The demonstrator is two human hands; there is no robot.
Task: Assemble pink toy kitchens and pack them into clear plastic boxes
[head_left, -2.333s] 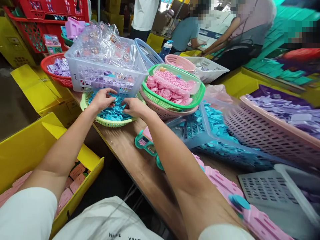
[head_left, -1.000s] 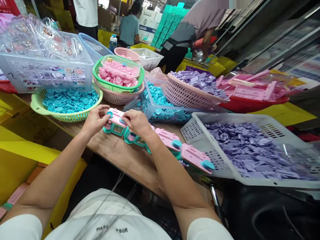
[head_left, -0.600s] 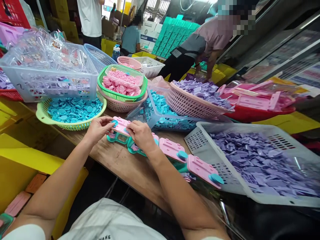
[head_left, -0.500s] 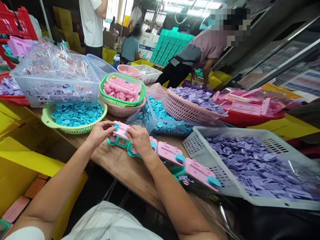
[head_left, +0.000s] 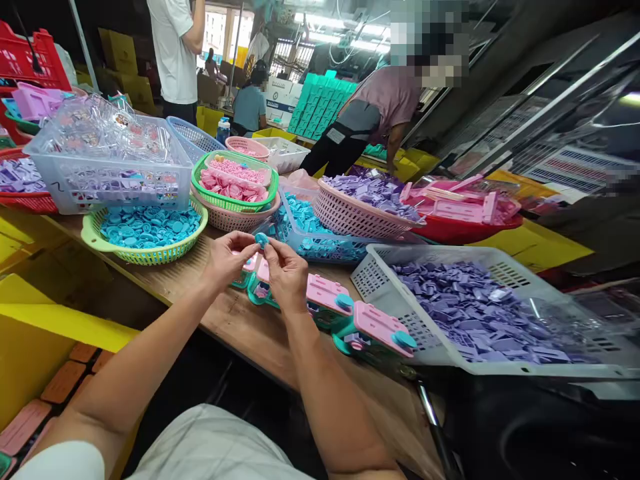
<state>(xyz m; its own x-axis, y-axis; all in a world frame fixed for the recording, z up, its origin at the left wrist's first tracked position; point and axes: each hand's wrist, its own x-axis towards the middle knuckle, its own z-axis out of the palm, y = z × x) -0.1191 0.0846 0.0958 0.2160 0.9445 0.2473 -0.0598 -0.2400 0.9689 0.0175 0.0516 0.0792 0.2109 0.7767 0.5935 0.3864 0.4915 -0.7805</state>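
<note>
Between the fingertips of both hands is a small round blue plastic disc (head_left: pixel 261 240), raised above the row of toys. My left hand (head_left: pixel 229 259) pinches it from the left, and my right hand (head_left: pixel 287 273) pinches its right side. Below and behind the hands runs a row of teal toy vehicles with pink roofs. The two nearest the right, a toy vehicle (head_left: pixel 327 293) and the end toy vehicle (head_left: pixel 383 323), each carry a blue disc on the roof. My right hand partly covers the toys at the row's left.
A yellow-green basket (head_left: pixel 90 237) of blue discs stands left of the hands. Right of the row is a white crate (head_left: pixel 475 365) of purple pieces. Behind are a blue-piece bin (head_left: pixel 325 248) and a pink basket (head_left: pixel 345 217). A tool with a metal shaft (head_left: pixel 429 403) lies near the table edge.
Both hands have lifted off the pink roof at the row's left and come together in the air. They now share one blue disc. The view has shifted slightly.
</note>
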